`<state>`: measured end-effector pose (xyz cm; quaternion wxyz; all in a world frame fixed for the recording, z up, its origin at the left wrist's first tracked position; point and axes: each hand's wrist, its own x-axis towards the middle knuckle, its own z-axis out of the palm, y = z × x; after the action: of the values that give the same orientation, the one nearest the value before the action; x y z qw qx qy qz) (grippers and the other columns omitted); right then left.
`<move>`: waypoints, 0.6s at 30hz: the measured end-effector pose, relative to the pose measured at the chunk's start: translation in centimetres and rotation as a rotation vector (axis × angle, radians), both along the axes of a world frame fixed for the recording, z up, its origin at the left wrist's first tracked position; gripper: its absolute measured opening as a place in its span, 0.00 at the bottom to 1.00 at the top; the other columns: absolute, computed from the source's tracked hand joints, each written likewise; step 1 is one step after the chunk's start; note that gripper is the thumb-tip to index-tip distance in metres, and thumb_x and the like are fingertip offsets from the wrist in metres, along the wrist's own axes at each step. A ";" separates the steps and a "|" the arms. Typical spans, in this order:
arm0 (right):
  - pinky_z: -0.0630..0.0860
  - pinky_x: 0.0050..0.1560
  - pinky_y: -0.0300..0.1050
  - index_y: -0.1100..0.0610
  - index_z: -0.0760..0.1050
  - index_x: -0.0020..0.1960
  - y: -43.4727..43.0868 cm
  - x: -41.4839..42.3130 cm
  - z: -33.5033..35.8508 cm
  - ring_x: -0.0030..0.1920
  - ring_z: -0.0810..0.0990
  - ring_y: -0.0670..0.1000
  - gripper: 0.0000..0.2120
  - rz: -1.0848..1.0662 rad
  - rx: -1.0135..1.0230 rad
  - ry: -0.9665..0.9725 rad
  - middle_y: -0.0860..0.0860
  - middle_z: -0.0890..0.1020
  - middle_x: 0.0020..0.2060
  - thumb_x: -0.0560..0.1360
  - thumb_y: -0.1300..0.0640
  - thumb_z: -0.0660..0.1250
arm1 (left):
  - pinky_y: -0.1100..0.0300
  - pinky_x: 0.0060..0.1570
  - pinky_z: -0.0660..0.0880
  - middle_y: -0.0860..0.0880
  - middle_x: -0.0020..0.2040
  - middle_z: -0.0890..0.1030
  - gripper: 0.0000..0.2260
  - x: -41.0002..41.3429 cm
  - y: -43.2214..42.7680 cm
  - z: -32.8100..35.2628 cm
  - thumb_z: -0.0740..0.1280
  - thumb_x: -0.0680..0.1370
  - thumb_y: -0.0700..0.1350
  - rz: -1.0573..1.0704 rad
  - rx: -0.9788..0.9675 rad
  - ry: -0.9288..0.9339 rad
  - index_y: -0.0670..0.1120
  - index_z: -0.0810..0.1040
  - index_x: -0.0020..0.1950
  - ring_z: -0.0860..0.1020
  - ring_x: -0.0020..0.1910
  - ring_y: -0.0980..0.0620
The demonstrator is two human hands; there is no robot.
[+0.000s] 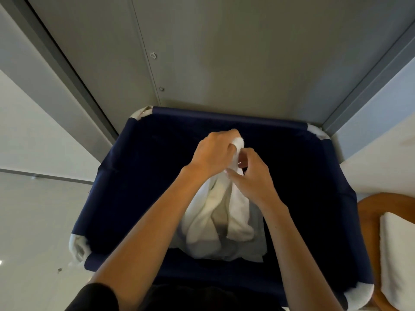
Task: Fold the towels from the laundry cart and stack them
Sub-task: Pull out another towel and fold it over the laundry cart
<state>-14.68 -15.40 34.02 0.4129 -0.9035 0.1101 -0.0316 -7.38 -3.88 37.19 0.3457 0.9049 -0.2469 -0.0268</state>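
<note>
1. A white towel (213, 221) was held above the middle of the navy laundry cart (224, 115), its lower part hanging bunched toward the cart's near edge; whether it touched the bottom could not be told
2. The left hand (215, 151) was clenched around an upper corner of the towel, a tuft of which showed past the knuckles
3. The right hand (253, 178) was set just beside it, thumb and fingers curled onto the adjoining fold, apparently pinching the hem
4. The step in hand was judged to be finding the top edge; it would be done best if the right-hand pinch were slid along the hem, away from the left hand, until the second corner was reached, the cloth being drawn taut so that twists fell out
5. The towel should be lifted clear of the cart's rim before being spread, lest it snag
6. A folded towel (397, 254) was seen on a wooden surface (368, 221) beyond the cart's right edge, judged a likely place for the stack
</note>
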 end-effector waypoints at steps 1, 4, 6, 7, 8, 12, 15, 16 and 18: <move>0.75 0.47 0.38 0.51 0.70 0.59 0.1 0.4 -0.1 0.49 0.77 0.44 0.17 -0.022 -0.036 0.005 0.44 0.76 0.51 0.74 0.50 0.69 | 0.51 0.40 0.77 0.50 0.45 0.80 0.12 -0.3 -0.1 0.0 0.57 0.76 0.37 0.001 -0.005 0.008 0.47 0.77 0.53 0.78 0.41 0.48; 0.76 0.45 0.40 0.55 0.72 0.54 0.4 0.6 -0.4 0.45 0.78 0.47 0.09 -0.062 -0.081 -0.029 0.48 0.77 0.46 0.77 0.51 0.65 | 0.53 0.39 0.77 0.51 0.46 0.81 0.11 -0.5 0.4 -0.2 0.57 0.76 0.38 0.017 -0.008 0.005 0.48 0.76 0.53 0.78 0.41 0.49; 0.75 0.42 0.38 0.54 0.72 0.51 0.8 0.7 -0.4 0.40 0.78 0.45 0.07 -0.081 -0.047 -0.076 0.47 0.78 0.41 0.79 0.51 0.63 | 0.55 0.38 0.76 0.52 0.45 0.81 0.09 -0.4 0.8 -0.4 0.59 0.77 0.40 0.026 0.012 -0.014 0.47 0.76 0.52 0.78 0.41 0.50; 0.74 0.40 0.37 0.54 0.72 0.48 0.8 0.7 -0.3 0.38 0.77 0.44 0.06 -0.104 -0.010 -0.104 0.47 0.77 0.38 0.80 0.52 0.62 | 0.55 0.37 0.75 0.52 0.44 0.80 0.07 -0.4 1.0 -0.7 0.60 0.78 0.41 0.029 0.023 -0.028 0.47 0.76 0.51 0.77 0.40 0.50; 0.73 0.37 0.35 0.55 0.72 0.46 0.8 0.8 -0.1 0.35 0.76 0.43 0.06 -0.128 0.030 -0.142 0.46 0.77 0.36 0.80 0.54 0.61 | 0.57 0.36 0.73 0.52 0.41 0.79 0.04 -0.3 1.1 -1.0 0.61 0.79 0.42 0.032 0.035 -0.043 0.46 0.75 0.49 0.77 0.38 0.51; 0.71 0.36 0.28 0.53 0.71 0.43 0.7 0.7 1.1 0.36 0.75 0.37 0.08 -0.124 0.081 -0.338 0.42 0.75 0.34 0.80 0.61 0.60 | 0.61 0.32 0.67 0.55 0.34 0.73 0.08 -0.3 1.5 -2.8 0.63 0.80 0.49 0.016 0.078 0.000 0.49 0.70 0.43 0.72 0.32 0.55; 0.70 0.36 0.27 0.55 0.71 0.44 1.1 0.6 1.4 0.36 0.75 0.38 0.08 -0.111 0.087 -0.419 0.44 0.75 0.34 0.79 0.65 0.59 | 0.52 0.36 0.76 0.55 0.35 0.73 0.05 -0.6 1.9 -4.2 0.63 0.80 0.46 -0.024 0.101 0.084 0.49 0.69 0.45 0.73 0.33 0.53; 0.69 0.37 0.27 0.55 0.71 0.44 1.1 0.6 1.4 0.37 0.75 0.38 0.08 -0.112 0.078 -0.434 0.44 0.75 0.35 0.79 0.65 0.59 | 0.49 0.38 0.77 0.53 0.36 0.75 0.04 -0.5 2.1 -4.4 0.63 0.79 0.44 -0.006 0.113 0.089 0.48 0.70 0.46 0.75 0.34 0.51; 0.69 0.40 0.25 0.53 0.72 0.46 0.8 0.5 1.2 0.40 0.75 0.37 0.07 -0.114 0.049 -0.432 0.43 0.75 0.37 0.79 0.64 0.60 | 0.47 0.39 0.78 0.48 0.40 0.78 0.02 0.3 2.5 -4.2 0.63 0.78 0.39 0.091 0.115 0.058 0.46 0.71 0.49 0.78 0.37 0.47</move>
<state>-14.20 -14.59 35.22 0.4462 -0.8578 0.0706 -0.2451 -7.10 -1.38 32.98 0.3009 0.9324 -0.1935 -0.0516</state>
